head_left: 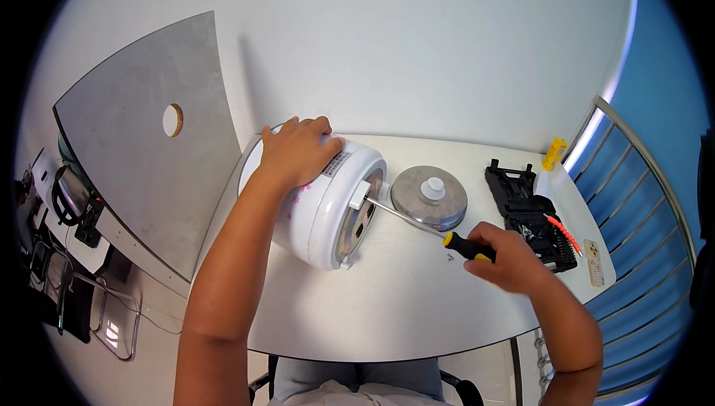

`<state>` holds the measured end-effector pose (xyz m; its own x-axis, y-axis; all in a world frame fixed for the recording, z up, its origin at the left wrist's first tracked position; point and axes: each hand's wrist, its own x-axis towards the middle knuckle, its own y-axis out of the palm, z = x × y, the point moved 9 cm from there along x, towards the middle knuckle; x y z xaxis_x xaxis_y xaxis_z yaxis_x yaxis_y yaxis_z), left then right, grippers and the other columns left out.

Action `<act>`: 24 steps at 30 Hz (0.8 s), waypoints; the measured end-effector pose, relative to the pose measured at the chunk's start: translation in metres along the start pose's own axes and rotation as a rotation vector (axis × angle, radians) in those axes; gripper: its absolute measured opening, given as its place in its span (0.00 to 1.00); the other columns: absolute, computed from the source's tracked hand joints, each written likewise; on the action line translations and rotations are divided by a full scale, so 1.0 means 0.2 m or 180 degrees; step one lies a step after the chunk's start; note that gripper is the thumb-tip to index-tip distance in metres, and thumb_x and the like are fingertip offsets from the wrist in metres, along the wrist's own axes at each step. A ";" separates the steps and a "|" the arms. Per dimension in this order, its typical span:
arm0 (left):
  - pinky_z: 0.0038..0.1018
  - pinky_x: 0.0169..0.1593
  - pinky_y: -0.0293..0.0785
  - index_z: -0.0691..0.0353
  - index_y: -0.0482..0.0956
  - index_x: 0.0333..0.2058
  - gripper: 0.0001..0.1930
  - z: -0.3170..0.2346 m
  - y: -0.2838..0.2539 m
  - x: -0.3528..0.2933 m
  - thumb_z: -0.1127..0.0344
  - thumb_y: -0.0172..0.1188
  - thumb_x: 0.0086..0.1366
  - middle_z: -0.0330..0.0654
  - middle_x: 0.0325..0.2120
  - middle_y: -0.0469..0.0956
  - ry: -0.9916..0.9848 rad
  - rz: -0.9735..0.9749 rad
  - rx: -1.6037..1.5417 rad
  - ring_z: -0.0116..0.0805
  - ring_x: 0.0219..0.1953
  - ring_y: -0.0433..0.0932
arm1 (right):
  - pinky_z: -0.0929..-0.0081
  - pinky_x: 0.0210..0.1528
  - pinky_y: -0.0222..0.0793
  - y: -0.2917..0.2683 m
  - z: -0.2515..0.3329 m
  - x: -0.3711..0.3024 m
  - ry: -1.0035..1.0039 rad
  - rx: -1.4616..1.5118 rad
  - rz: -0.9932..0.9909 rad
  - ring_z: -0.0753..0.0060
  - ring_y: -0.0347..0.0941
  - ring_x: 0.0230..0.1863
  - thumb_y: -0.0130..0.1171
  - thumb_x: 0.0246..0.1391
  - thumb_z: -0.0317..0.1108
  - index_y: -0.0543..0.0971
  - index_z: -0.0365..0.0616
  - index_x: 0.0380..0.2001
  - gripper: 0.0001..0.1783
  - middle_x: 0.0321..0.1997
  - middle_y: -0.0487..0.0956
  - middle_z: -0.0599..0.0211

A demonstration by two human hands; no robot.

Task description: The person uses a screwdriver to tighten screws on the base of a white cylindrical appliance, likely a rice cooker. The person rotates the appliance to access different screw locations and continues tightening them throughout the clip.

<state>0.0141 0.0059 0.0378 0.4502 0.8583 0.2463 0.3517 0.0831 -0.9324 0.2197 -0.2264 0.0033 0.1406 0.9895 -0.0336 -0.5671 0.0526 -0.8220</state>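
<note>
A white rice cooker [309, 216] with pink flower prints lies on its side on the table, its base turned to the right. My left hand [298, 151] rests over the top of its body, thumb and fingers spread around the curved wall, holding it. In my right hand [510, 257] is a screwdriver [465, 245] with a black and yellow handle, fingers wrapped round the grip. Its long shaft reaches left, and the tip meets a white foot [360, 194] at the rim of the base. Small screws [450, 257] lie on the tabletop beside the handle.
A round metal lid [417, 192] with a white knob lies right of the cooker. Farther right are an open black tool case [532, 216], an orange flexible shaft [564, 235], a yellow holder [554, 153] and a small card [593, 263]. A grey panel [149, 160] stands along the left.
</note>
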 end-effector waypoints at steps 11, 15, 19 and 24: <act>0.59 0.63 0.46 0.54 0.77 0.46 0.23 -0.01 -0.01 0.00 0.45 0.46 0.63 0.47 0.45 0.77 0.0046 -0.0087 -0.0075 0.44 0.53 0.72 | 0.71 0.38 0.70 -0.03 -0.09 -0.05 0.0109 0.0477 -0.0309 0.60 0.74 0.35 0.62 0.45 0.30 0.78 0.39 0.39 0.15 0.36 0.75 0.58; 0.60 0.63 0.47 0.54 0.77 0.46 0.23 -0.01 -0.01 0.01 0.45 0.46 0.63 0.47 0.45 0.77 0.0037 -0.0143 -0.0036 0.44 0.53 0.72 | 0.73 0.36 0.70 -0.06 0.01 -0.07 -0.0531 -0.0240 -0.0698 0.65 0.73 0.32 0.67 0.41 0.28 0.75 0.38 0.35 0.16 0.37 0.71 0.61; 0.60 0.63 0.47 0.54 0.77 0.46 0.23 -0.01 -0.01 0.01 0.46 0.46 0.63 0.47 0.45 0.77 0.0057 -0.0139 -0.0065 0.44 0.53 0.72 | 0.71 0.33 0.71 -0.03 0.12 -0.11 -0.1022 -0.1299 -0.1317 0.62 0.74 0.31 0.70 0.43 0.32 0.72 0.40 0.32 0.18 0.37 0.70 0.59; 0.60 0.63 0.47 0.54 0.77 0.46 0.23 -0.01 -0.01 0.01 0.45 0.46 0.63 0.46 0.45 0.77 0.0045 -0.0115 -0.0061 0.44 0.54 0.72 | 0.69 0.32 0.71 0.01 0.01 -0.07 -0.0229 -0.0677 -0.0585 0.56 0.75 0.29 0.67 0.47 0.35 0.72 0.39 0.35 0.17 0.33 0.75 0.55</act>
<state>0.0167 0.0065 0.0406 0.4485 0.8476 0.2834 0.3834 0.1040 -0.9177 0.2138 -0.2389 0.0030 0.1628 0.9734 0.1611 -0.3533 0.2099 -0.9117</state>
